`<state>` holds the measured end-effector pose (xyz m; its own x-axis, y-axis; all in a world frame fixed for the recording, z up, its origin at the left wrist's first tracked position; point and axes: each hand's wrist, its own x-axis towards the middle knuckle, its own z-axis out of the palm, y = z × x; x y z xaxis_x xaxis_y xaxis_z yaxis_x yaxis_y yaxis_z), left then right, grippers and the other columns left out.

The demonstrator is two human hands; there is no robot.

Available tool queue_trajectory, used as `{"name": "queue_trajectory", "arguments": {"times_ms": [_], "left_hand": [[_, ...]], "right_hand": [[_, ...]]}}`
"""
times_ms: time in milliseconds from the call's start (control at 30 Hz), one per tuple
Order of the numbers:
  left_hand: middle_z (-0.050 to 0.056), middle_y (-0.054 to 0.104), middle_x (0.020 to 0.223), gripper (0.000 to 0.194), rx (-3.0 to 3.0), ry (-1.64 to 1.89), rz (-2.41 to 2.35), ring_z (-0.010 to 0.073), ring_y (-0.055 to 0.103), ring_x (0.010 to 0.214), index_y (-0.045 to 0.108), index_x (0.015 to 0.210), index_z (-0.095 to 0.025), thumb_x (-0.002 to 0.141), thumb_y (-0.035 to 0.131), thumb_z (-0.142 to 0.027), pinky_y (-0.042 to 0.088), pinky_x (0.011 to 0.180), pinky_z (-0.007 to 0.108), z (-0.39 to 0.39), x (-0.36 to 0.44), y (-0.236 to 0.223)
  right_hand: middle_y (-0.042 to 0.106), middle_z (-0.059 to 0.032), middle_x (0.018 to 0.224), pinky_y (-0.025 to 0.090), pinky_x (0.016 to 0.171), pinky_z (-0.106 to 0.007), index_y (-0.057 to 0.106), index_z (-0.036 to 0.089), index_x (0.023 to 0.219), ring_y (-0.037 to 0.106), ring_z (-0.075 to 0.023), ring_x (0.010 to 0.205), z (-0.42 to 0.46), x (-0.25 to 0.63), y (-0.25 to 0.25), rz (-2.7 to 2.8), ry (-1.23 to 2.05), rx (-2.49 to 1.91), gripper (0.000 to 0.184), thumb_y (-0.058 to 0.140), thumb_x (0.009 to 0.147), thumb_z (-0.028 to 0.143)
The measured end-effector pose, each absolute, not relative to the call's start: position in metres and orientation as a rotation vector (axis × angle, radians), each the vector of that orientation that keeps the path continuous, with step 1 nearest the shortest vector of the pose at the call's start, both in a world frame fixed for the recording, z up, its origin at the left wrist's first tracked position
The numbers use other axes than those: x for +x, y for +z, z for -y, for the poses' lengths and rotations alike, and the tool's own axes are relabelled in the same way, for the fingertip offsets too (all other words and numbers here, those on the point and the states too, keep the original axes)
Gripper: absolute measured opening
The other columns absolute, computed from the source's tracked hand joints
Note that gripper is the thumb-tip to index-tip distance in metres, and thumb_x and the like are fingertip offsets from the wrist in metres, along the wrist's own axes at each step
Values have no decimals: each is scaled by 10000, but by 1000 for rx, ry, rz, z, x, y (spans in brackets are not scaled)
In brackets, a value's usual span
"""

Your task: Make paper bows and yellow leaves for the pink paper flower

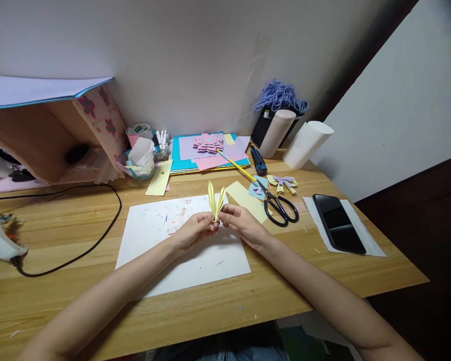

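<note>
A pleated piece of yellow paper (215,201) stands up between my hands, its folds fanned into two points at the top. My left hand (198,228) pinches its lower end from the left. From the right, the closed fingers of my right hand (240,223) grip the same lower end. Both hands are just above a white sheet of paper (146,250) marked with colored specks. Right of my right hand lie a pale yellow paper strip (248,200) and black-handled scissors (276,205). The lowest part of the folded paper is hidden by my fingertips.
A glue gun (3,240) with a black cord lies at the left. Behind are a pink paper flower (208,143), a yellow pencil (236,168), a blue utility knife (258,160) and a paper bow (283,181). A phone (338,223) and paper roll (308,144) are at right.
</note>
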<state>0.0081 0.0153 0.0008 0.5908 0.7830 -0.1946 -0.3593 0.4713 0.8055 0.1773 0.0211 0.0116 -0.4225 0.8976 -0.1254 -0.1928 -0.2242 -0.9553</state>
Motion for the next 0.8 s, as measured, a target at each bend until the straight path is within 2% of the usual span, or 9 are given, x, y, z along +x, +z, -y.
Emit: {"name": "queue_trajectory", "arguments": {"times_ms": [433,600,800], "left_hand": [[-16,480,628,358,716,683,-634,67,420,578,595,684,-110,728,650,-461,374,649,226,-14,11,-1],[-25,455,598,376,714,745,-635,69,407,564,551,601,-116,687,690,-455,367,635,228,-13,13,-4],[-28,431,575,391,746,787,-612,75,398,569,523,576,-121,697,681,-457,374,639,228,-12,13,-5]], "right_hand": [[583,13,707,384,610,-229,630,158,751,484,-91,624,-19,174,7,1219,1594,-971,231,711,678,363],[610,2,719,445,652,-253,609,172,736,547,-117,661,-15,169,7,1175,1557,-986,268,725,650,398],[639,-2,730,488,665,-262,611,177,749,593,-127,678,-13,165,4,1116,1548,-961,243,738,651,359]]}}
